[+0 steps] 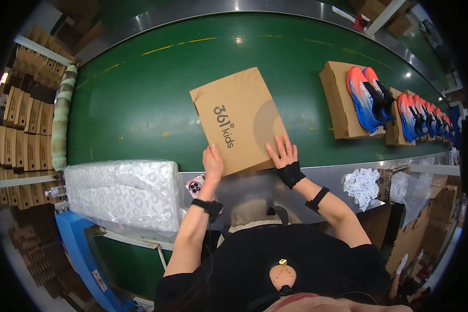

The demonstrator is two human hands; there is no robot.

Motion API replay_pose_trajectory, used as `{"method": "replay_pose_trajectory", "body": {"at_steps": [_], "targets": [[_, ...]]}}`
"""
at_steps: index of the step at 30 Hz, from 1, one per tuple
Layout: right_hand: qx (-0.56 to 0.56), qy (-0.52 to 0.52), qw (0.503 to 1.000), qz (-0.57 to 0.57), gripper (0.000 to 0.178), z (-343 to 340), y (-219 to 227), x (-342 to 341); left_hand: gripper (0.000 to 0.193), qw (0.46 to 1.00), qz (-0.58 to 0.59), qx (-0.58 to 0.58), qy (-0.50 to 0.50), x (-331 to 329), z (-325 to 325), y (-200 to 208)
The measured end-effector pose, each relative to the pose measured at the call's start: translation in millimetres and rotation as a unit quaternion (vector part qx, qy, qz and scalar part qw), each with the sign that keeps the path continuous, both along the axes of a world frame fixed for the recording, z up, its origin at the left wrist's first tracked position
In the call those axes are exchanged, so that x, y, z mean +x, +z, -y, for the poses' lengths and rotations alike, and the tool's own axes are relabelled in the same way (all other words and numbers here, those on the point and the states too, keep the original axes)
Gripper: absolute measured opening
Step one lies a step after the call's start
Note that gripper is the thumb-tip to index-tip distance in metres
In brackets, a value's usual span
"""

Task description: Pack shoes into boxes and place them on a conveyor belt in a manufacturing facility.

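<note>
Closed cardboard box (239,122), contents hidden, left hand (213,162) pinching near-left edge, right hand (285,157) spread on near-right corner, shoes (363,106) atop boxes (336,117) at right

Black short-sleeved top (317,260), 5–6 o'clock; round cut-out, gold clasp (283,262) at its 12, thin gold chain (283,273) inside. Black strap (208,209) on left forearm, 7 o'clock. Right forearm: black band (317,199), 4 o'clock; crinkled black cuff (290,174) at wrist.

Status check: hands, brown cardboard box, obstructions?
Left hand, right hand: on near corners. Brown cardboard box: closed, angled. Red-blue shoes: to its right, apart.
</note>
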State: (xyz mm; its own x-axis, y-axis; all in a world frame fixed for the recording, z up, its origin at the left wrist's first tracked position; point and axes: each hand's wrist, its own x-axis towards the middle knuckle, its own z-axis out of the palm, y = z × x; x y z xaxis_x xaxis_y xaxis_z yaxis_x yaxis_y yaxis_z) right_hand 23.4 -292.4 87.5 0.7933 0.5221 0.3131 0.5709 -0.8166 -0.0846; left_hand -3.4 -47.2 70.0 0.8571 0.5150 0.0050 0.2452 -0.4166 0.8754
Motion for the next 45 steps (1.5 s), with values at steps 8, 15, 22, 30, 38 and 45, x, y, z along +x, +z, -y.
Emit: {"method": "replay_pose_trajectory", "body": {"at_steps": [8, 15, 22, 30, 38, 45], "targets": [[0.041, 0.021, 0.999, -0.027, 0.051, -7.2, 79.7, 51.0, 0.045, 0.815, -0.119, -0.565, -0.041, 51.8, -22.8, 64.2], [0.356, -0.061, 0.932, 0.017, 0.038, 22.7, 160.3, 78.2, 0.06, 0.758, -0.076, -0.64, -0.102, 51.3, -27.6, 146.7], [0.549, -0.372, 0.717, -0.215, 0.042, 201.0, 25.5, 69.1, 0.048, 0.754, 0.099, -0.649, 0.031, -32.0, -77.1, 184.4], [0.715, -0.444, 0.417, -0.343, 0.038, 255.8, -18.5, 97.0, 0.065, 0.665, 0.344, -0.53, 0.398, -253.1, -159.0, 174.4], [0.676, -0.389, 0.435, -0.45, 0.038, 175.7, -25.4, 83.5, 0.068, 0.66, 0.259, -0.525, 0.47, -308.9, -154.8, 77.1], [0.537, -0.298, 0.439, -0.656, 0.028, 71.0, 64.8, -25.0, 0.039, 0.931, -0.045, -0.361, 0.035, -89.0, 38.7, 97.4]]}}
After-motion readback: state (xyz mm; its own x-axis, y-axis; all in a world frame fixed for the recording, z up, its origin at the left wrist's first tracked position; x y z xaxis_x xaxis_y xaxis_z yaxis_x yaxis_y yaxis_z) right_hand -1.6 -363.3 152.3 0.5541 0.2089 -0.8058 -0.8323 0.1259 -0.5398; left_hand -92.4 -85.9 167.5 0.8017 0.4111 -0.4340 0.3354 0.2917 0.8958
